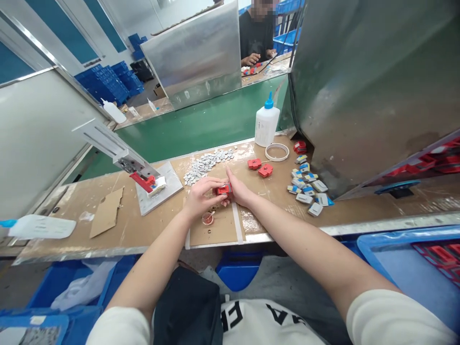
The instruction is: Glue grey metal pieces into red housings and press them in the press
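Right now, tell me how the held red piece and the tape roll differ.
The red piece is held between the left hand and right hand; the tape roll lies flat on the bench.
The red piece is blocky; the tape roll is a pale ring with an open middle.
The hands partly cover the red piece; the tape roll shows whole.

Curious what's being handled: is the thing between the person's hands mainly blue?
No, the part between the left hand and the right hand looks mostly red.
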The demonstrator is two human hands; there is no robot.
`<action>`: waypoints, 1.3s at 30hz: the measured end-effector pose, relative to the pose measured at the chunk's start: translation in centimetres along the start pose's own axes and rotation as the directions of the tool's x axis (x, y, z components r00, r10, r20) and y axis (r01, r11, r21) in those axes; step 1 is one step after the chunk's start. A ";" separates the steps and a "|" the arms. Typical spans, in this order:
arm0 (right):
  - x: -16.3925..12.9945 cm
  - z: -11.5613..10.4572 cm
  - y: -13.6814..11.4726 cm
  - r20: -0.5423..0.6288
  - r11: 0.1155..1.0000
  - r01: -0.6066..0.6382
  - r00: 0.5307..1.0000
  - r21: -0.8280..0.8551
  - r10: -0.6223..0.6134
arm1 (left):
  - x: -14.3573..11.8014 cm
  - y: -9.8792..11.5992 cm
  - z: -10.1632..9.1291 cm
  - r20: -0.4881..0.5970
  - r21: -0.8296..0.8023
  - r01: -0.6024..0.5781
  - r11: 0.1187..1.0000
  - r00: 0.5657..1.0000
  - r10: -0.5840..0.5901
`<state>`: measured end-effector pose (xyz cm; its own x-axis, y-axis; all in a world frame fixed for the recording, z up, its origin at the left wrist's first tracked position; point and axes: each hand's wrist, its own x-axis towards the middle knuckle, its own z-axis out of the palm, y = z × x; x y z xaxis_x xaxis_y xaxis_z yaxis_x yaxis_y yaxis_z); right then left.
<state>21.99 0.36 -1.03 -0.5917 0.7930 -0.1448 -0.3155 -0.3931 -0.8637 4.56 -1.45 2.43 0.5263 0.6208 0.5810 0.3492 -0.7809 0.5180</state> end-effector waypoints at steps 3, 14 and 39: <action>-0.1 0.1 0.1 0.044 0.999 -0.031 0.999 -0.012 0.032 | -0.8 -0.4 -0.1 -0.064 -0.085 0.080 0.993 0.994 -0.086; -0.9 0.4 1.1 -0.010 0.874 0.152 0.984 -0.462 -0.176 | -2.7 -1.6 -0.3 -0.138 -0.175 0.225 0.959 0.958 -0.250; -3.1 2.0 1.9 0.463 -0.030 0.469 0.856 -0.883 -0.229 | -3.6 -5.6 0.0 -0.006 -0.620 0.415 0.666 0.846 -0.533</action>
<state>21.77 -3.79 -1.26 -0.7781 0.5535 0.2971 0.3863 0.7945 -0.4685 0.73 0.69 -2.60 0.2544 0.9418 0.2196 -0.0302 -0.2193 0.9752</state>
